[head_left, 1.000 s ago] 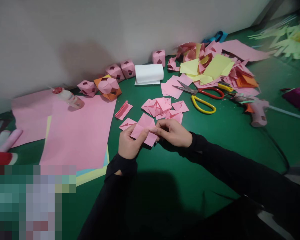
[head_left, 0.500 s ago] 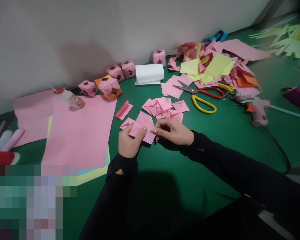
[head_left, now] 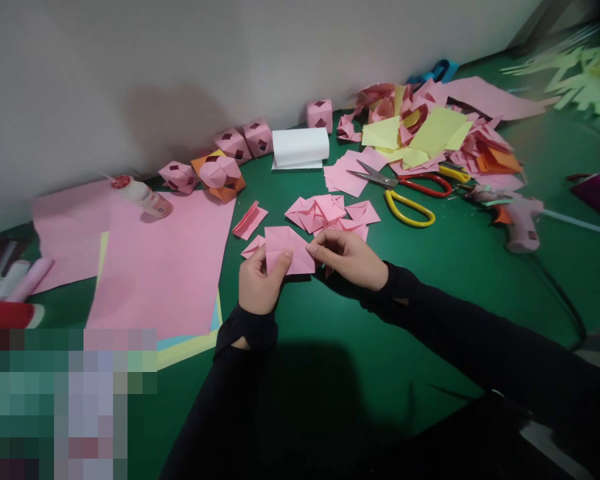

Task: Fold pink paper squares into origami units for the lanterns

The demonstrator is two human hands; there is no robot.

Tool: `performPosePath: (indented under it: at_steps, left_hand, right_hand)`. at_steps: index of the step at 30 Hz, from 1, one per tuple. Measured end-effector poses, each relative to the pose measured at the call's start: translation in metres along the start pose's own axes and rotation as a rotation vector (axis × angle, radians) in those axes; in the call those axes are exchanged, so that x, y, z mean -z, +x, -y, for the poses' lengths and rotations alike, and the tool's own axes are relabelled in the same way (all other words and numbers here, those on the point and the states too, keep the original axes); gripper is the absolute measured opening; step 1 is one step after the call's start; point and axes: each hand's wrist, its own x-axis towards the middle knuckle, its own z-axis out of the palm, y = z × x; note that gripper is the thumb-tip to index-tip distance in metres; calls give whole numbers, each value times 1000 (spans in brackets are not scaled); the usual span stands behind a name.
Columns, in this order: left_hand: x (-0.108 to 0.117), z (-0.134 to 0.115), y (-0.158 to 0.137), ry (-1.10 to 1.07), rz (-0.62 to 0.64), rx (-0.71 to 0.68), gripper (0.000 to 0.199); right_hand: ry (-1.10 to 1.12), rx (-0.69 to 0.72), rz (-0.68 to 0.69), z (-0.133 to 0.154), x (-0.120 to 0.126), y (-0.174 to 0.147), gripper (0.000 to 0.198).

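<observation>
Between my hands is a small pink square of paper (head_left: 295,247) with faint crease lines, held just above the green table. My left hand (head_left: 261,280) grips its left side, thumb on top. At its right edge my right hand (head_left: 353,257) pinches the paper between thumb and fingertips. Right behind it lies a heap of folded pink paper pieces (head_left: 317,212). One folded piece (head_left: 253,248) is partly hidden by my left hand, and a narrow folded strip (head_left: 250,220) lies beyond it.
Scissors (head_left: 400,187) with red and yellow handles lie open at the right, near a pink glue gun (head_left: 520,217) and paper scraps (head_left: 430,133). Large pink sheets (head_left: 155,267) and a glue bottle (head_left: 143,197) are at left. Folded paper cubes (head_left: 233,145) line the wall.
The pink paper has turned in my hands and now lies flat and square, where before a part of it stood folded over at the left. Both hands stay nearly in place.
</observation>
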Motion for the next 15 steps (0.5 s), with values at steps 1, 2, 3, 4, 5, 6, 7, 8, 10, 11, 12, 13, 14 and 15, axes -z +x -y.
performPosePath:
  at_steps: [1, 2, 3, 4, 5, 6, 7, 8, 10, 11, 12, 13, 14, 15]
  left_hand:
    - [0, 1, 0, 3, 28, 13, 25]
    - [0, 2, 1, 2, 50, 26, 26]
    - [-1, 2, 1, -5, 66, 38, 27]
    - [-1, 2, 1, -17, 69, 46, 27]
    - [-1, 1, 1, -34, 62, 48, 27]
    - [-2, 0, 1, -50, 44, 45, 29]
    - [-2, -2, 0, -63, 22, 38, 31]
    - [-2, -4, 0, -74, 2, 29, 33]
    - [-1, -6, 0, -78, -3, 6, 31]
    - [-1, -7, 0, -68, 11, 3, 28]
    - [0, -6, 0, -50, 30, 10, 26]
    - [1, -6, 0, -35, 50, 19, 25]
    - [1, -5, 0, -29, 69, 24, 24]
    - [2, -4, 1, -35, 90, 22, 24]
  right_hand:
    - [24, 8, -27, 0, 0, 1, 31]
    - [43, 17, -51, 0, 0, 1, 30]
    - [57, 27, -70, 0, 0, 1, 30]
    - [65, 36, -80, 1, 0, 1, 30]
    - [70, 44, -78, 2, 0, 1, 30]
    - [70, 51, -65, 3, 0, 1, 30]
    - [69, 57, -42, 3, 1, 0, 31]
    - [65, 62, -15, 4, 1, 0, 31]
    - [54, 61, 27, 5, 1, -1, 32]
    - [52, 57, 33, 5, 1, -1, 33]
    - [55, 51, 28, 5, 0, -1, 33]
    - [62, 45, 14, 5, 0, -1, 34]
    - [71, 41, -5, 4, 0, -1, 34]
    - [81, 38, -25, 4, 0, -1, 34]
